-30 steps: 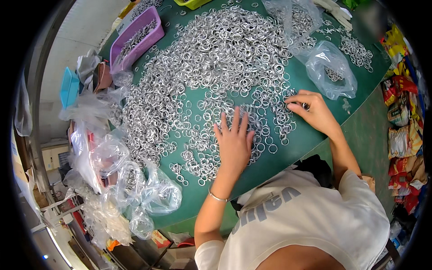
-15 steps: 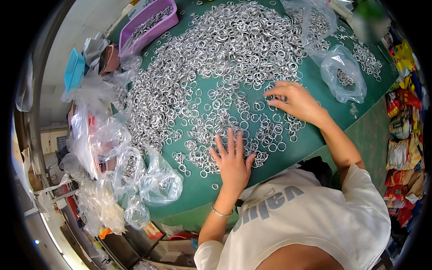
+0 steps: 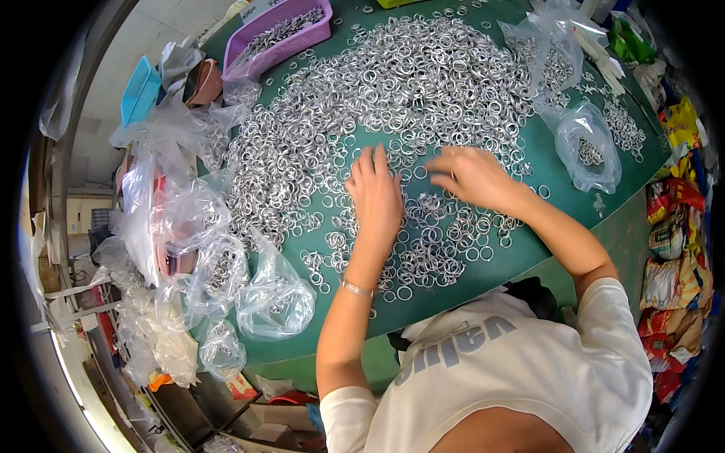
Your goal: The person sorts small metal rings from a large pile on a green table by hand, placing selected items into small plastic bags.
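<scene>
A large heap of silver metal rings point(image 3: 423, 75) covers the far and left parts of the green tabletop point(image 3: 343, 325). My left hand point(image 3: 376, 192) lies palm down, fingers stretched forward over rings at the near edge of the heap. To its right, my right hand point(image 3: 474, 178) hovers low over the rings, fingers bent and thumb apart from them. Its fingertips are slightly blurred, and no ring shows between them. Between my hands and my body a smaller pile of rings point(image 3: 430, 260) is spread out. The palms hide the rings under them.
A purple basket point(image 3: 279, 47) of small metal parts stands at the far left. Clear plastic bags point(image 3: 276, 302) crowd the left edge; another bag point(image 3: 589, 147) with rings sits at the right. Colourful packages point(image 3: 668, 264) are stacked beyond the table's right edge.
My left hand has moved forward from the near pile to the heap's near edge. My right hand has shifted slightly left. The camera view has shifted a little.
</scene>
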The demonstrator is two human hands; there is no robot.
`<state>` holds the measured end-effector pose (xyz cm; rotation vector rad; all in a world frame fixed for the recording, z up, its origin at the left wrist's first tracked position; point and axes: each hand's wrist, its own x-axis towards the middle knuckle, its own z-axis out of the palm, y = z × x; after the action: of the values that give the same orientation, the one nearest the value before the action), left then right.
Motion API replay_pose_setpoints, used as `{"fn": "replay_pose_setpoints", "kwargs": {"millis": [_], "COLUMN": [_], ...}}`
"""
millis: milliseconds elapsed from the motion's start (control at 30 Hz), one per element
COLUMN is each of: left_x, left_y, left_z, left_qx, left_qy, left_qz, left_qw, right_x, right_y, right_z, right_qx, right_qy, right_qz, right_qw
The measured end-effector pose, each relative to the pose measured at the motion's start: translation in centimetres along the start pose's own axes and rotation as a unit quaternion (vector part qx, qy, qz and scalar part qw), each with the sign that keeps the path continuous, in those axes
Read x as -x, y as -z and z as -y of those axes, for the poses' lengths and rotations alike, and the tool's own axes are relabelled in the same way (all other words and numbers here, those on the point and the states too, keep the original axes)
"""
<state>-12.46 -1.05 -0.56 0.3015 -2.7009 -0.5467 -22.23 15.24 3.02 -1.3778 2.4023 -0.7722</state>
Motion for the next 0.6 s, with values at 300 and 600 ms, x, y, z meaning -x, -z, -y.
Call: {"fn": "replay_pose_setpoints", "kwargs": {"millis": [300, 600], "left_x": [-0.2, 2.3], "left_y": [0.3, 2.9], "left_z": [2.1, 2.3], "left_qx": [0.057, 0.256], "left_qy": [-0.033, 0.123], "left_qz": [-0.073, -0.012], "left_qw": [0.995, 0.959], "right_x": [-2.2, -1.4], "right_y": [-2.3, -0.7], "right_z": [-1.9, -1.3], "right_qx": [0.135, 0.044], "right_qy": [0.026, -0.048], "right_qz": [-0.136, -0.104], "right_qw": [0.981, 0.993]}}
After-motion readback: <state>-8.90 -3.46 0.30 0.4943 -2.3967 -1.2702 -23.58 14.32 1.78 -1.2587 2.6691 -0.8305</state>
